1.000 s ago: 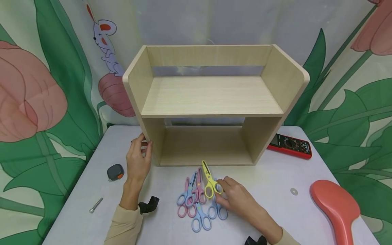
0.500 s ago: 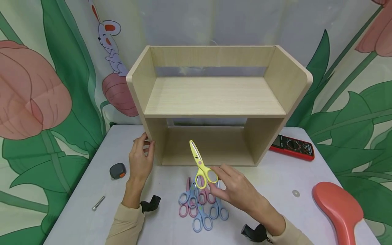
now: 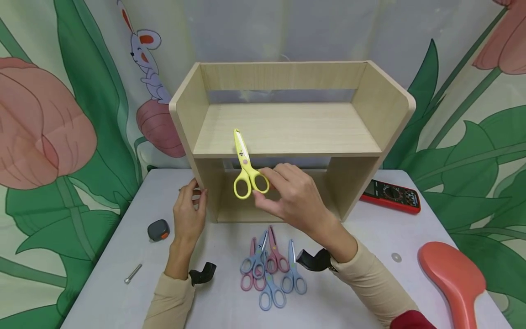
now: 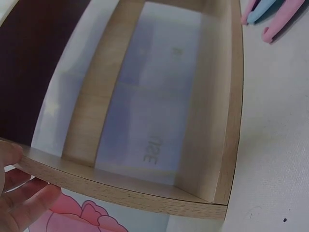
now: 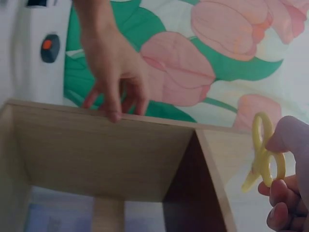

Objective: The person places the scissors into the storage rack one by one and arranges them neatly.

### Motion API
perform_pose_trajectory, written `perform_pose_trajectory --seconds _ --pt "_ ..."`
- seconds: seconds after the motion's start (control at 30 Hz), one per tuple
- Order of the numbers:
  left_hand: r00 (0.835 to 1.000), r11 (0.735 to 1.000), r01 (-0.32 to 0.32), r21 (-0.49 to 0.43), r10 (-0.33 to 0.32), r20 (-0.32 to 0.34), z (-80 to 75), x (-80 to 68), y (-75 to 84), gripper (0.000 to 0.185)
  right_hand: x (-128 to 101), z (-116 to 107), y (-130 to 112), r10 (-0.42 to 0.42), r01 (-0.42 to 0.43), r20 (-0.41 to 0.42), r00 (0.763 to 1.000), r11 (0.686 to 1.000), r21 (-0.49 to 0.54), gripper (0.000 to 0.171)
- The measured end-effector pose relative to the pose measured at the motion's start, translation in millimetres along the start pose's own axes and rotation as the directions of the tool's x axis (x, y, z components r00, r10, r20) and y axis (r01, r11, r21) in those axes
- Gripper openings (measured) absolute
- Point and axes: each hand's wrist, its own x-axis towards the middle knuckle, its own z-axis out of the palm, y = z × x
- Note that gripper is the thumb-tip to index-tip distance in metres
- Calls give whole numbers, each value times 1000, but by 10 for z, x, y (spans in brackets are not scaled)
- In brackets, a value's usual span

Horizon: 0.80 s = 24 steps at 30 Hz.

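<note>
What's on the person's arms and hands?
The left hand and right hand wear no gloves. The left sleeve and right sleeve are plain beige, each with a curved black device at its wrist end. Dark red fabric shows at the frame's bottom edge.

Your head view is bright and fairly sharp, lit softly from above: the shelf (image 3: 283,75) shows a pale upper board (image 3: 287,128) and a shaded lower compartment (image 3: 234,212). A faint shadow lies beside your left sleeve (image 3: 170,297) on the tabletop (image 3: 222,304). Your wrist views are dimmer and hazy; the right one blurs the tape measure (image 5: 50,48) by the tabletop's left edge.
</note>
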Motion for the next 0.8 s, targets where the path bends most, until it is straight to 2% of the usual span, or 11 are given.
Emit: perform_pose_trajectory --seconds 0.13,0.47,0.67,0.8 --pt "1000 1000 3 11 -3 3 5 -7 11 39 230 89 50 7 -7 -13 1000 999 -38 22" --pt "1000 1000 5 30 -5 3 1 -1 24 40 586 395 175 104 -93 66 992 985 -147 24" --pt "1000 1000 10 24 -10 6 4 -7 23 40 717 524 192 168 -146 119 978 973 -179 28" --pt "1000 1000 5 23 -5 4 11 -7 19 40 807 573 192 221 -193 185 958 968 -161 30"
